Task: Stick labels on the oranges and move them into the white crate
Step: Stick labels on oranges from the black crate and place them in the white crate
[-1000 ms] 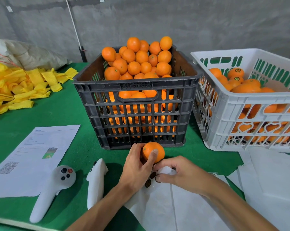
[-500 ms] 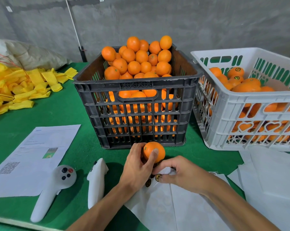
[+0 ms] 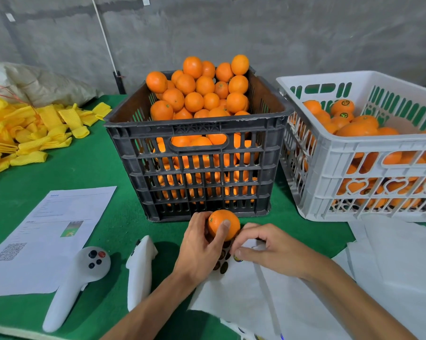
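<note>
While the left hand [image 3: 202, 249] grips an orange [image 3: 223, 224] just in front of the black crate [image 3: 199, 168], the right hand [image 3: 268, 251] pinches a label [image 3: 237, 258] at the sheet [image 3: 244, 300], beside the fruit. White crate [image 3: 368, 153] to the right, part full of oranges. Two controllers [image 3: 84, 278] lie left on the green table [image 3: 84, 168].

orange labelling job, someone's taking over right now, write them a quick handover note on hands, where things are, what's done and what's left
Left hand: grips one orange in front of the black crate.
Right hand: pinches a label at the sticker sheet.
Done: white crate is partly filled; some of its top oranges show labels.
Left: stick this label on the held orange, put it in the white crate, then go on through the heaped black crate.
</note>
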